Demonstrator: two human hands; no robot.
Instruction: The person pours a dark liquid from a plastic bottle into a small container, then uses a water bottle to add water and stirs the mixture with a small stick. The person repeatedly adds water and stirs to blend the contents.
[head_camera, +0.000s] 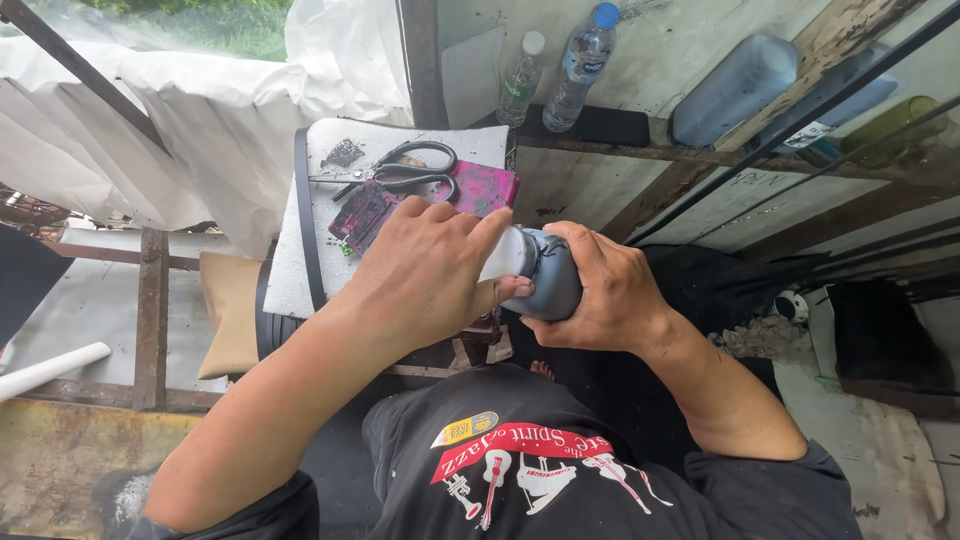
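Here the left hand (425, 275) and right hand (600, 290) both clasp a grey-and-white rounded plastic bottle (535, 270) above the lap; a loosened grip could likely drop it beside the black-handled scissors (400, 170)

Grey-and-white bottle (537, 272), sideways, hand-held

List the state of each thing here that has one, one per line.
left hand: wrapped over the white end of the grey container
right hand: gripping the grey container's body
grey container: held on its side between both hands
scissors: closed, lying flat on the white pad
two clear bottles: capped
white pad: stained pink and black
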